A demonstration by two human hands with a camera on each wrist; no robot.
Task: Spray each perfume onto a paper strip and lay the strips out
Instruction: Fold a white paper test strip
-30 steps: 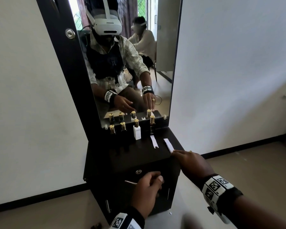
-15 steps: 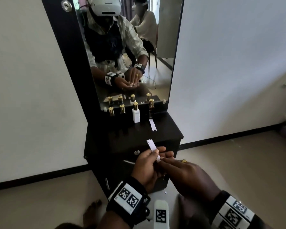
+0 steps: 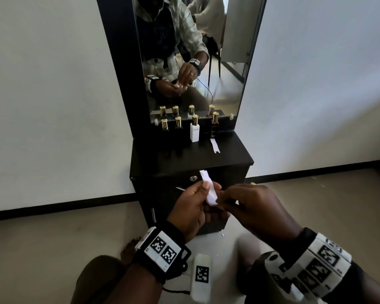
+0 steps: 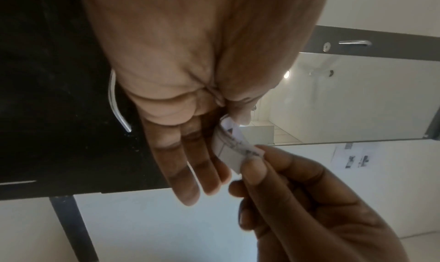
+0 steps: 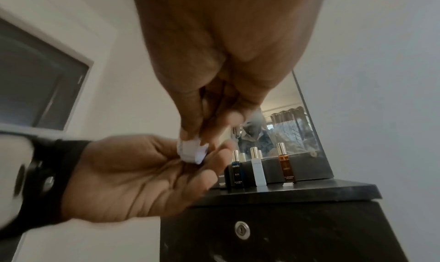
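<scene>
Pinching one paper strip (image 3: 210, 190) between them, left hand (image 3: 192, 208) and right hand (image 3: 253, 207) have drawn nearer; another strip (image 3: 215, 146) stays on the cabinet top (image 3: 162, 159).

Four perfume bottles (image 3: 194, 130), two paper strips (image 3: 215, 146), two hands (image 3: 193, 207).
</scene>
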